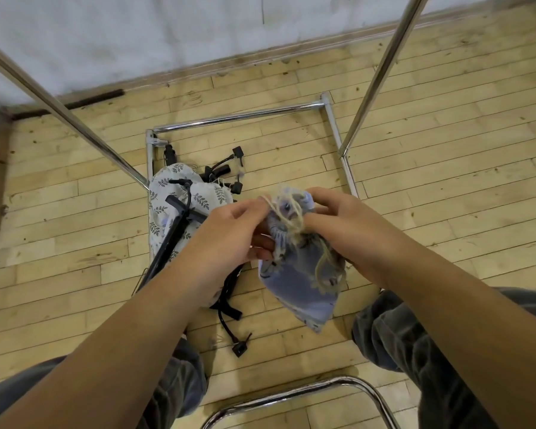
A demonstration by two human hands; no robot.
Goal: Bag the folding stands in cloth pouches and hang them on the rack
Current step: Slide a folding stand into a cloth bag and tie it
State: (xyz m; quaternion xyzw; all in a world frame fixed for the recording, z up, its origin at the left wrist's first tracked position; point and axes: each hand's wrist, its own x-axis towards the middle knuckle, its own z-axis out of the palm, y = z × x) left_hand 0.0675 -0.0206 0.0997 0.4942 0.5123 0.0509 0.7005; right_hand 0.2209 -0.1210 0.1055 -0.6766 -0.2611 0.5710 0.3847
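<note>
**Both hands at the neck of the blue pouch**

The left hand [229,233] and the right hand [338,224] meet in mid-air, and between them hangs a pale blue cloth pouch [300,283], full and sagging, its bottom corner pointing down toward the wooden floor [430,119]. Left fingers are pinched on the twine drawstring [288,215] at the bunched mouth of the pouch, thumb on top. The right hand is closed round the neck from the other side, fingers curled into the gathered cloth. Loose ends of twine trail down the front of the pouch, below the right hand.

Beyond the left hand, down on the floor, lies a white pouch with a leaf print [174,199], and black folding stands [223,174] are piled on and around it: one long black leg crosses the white cloth, others stick out past the left knuckles, and another pokes out below the left wrist.

The chrome rack [239,117] frames it all: its base rails lie on the floor beyond both hands, with slanted poles rising far left and far right. Grey trouser legs [415,335] show under both forearms, and a curved chrome bar [307,394] sits nearest of all, beneath the arms.
</note>
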